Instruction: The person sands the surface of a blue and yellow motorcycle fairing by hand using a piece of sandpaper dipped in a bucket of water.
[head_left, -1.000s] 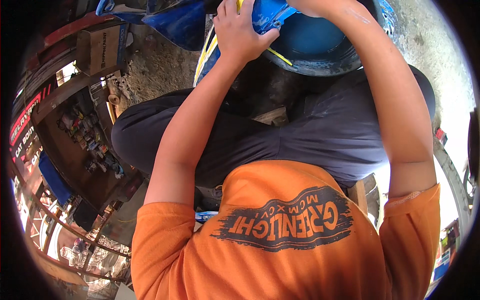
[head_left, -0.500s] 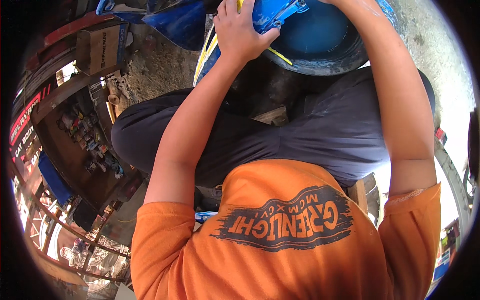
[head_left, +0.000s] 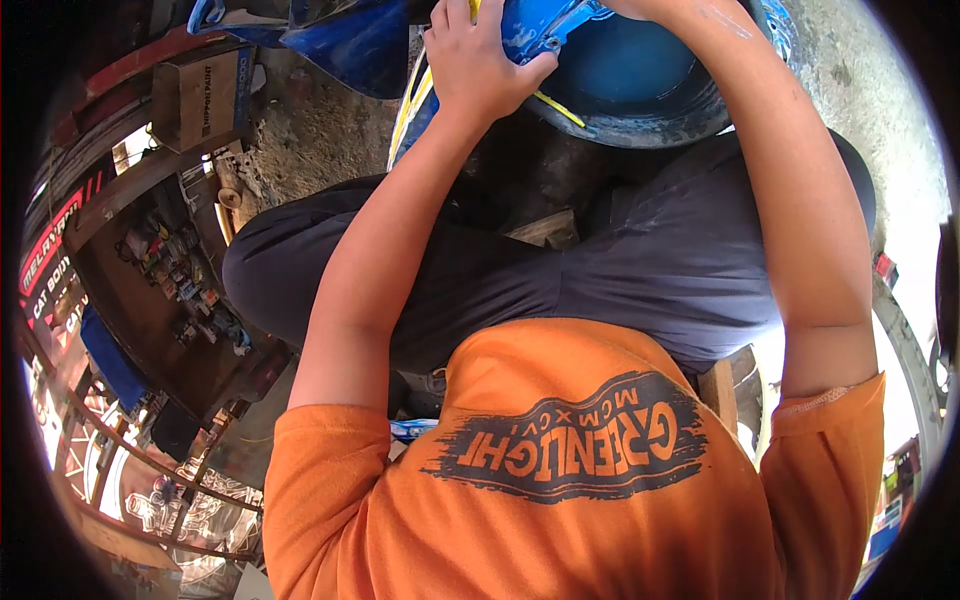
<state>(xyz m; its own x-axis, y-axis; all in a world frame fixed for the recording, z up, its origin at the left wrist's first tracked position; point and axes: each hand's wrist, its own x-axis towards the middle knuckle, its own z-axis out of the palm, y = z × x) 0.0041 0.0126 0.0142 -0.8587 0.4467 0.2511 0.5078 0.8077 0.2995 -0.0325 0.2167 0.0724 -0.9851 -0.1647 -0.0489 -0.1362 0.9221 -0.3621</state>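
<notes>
Gripping a glossy blue plastic panel (head_left: 545, 30), left hand (head_left: 475, 60) fingers curl tight; right hand's unseen.

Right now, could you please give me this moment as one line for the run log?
left hand: grips blue panel | right hand: mostly out of view at top edge | blue tub: beyond knees | person: seated

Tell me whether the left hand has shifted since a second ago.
No. The left hand grips the blue panel at the same spot above the dark trousers.

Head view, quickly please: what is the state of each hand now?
Left hand: closed, its grip on the glossy blue plastic panel.
Right hand: mostly cut off at the top edge; cannot be told.
</notes>
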